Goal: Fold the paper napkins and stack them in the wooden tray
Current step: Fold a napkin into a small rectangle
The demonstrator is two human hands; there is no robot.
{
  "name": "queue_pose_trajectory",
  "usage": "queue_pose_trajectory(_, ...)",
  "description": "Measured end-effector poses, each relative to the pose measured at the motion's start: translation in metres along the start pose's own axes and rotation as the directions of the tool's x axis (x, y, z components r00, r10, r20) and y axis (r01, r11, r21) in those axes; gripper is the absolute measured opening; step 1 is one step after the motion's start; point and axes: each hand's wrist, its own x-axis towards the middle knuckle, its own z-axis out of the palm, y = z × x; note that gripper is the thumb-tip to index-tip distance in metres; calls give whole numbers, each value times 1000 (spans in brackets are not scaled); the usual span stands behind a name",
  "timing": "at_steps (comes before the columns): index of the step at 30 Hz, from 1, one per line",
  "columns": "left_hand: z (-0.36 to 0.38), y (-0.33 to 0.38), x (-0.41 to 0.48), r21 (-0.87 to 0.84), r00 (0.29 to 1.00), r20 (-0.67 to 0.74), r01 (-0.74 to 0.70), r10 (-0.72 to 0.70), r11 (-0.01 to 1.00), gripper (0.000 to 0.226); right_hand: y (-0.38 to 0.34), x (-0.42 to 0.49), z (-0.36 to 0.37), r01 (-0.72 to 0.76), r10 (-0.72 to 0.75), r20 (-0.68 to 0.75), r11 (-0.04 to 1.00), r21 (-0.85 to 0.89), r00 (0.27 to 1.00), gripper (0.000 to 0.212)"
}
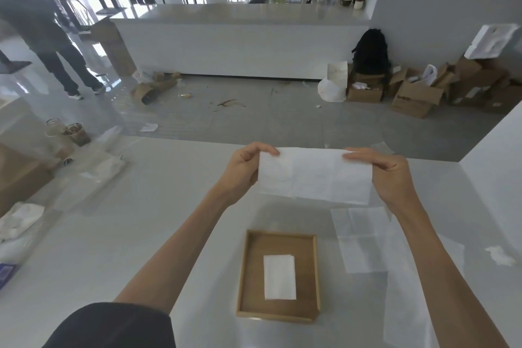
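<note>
Both hands up above the desk (147, 234), stretching one napkin (315, 175) out flat between them. Left hand (243, 169) pinched shut on the napkin's top left corner, thumb and fingers clamped on the paper. Right hand (387, 175) doing the same on the top right corner, fingers curled over the edge. Napkin held wide, longer side to side than top to bottom, with faint crease lines showing across it, hanging clear of the desk.

Just below and nearer to the body, a wooden tray (243, 274) sitting flat on the desk, between the two forearms. Inside it, one folded napkin (279, 277), a neat white rectangle lying roughly in the middle of the tray floor, not touching the walls.

To the right of the tray, an unfolded napkin (361, 237) spread flat on the desk under the right forearm, hard to make out white on white. Further right, a small crumpled scrap (498, 256) of paper.

Over on the far left, a crumpled plastic bag (19, 220) by the desk edge. Beyond the desk, grey floor, a long white counter (240, 45), and cardboard boxes (418, 96) piled along the right wall.
</note>
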Motion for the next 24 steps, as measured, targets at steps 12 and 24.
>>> queue_pose_trajectory(12, 3, 7, 5, 42, 1000, 1, -30, 30, 999, 48, -10, 9, -8, -180, 194, -45, 960, 215, 980, 47)
queue_pose_trajectory(24, -14, 6, 0, 90, 1000, -22, -13, 15, 996, 31, -4, 10, 1, -292, 284, 76, 946, 142, 956, 18)
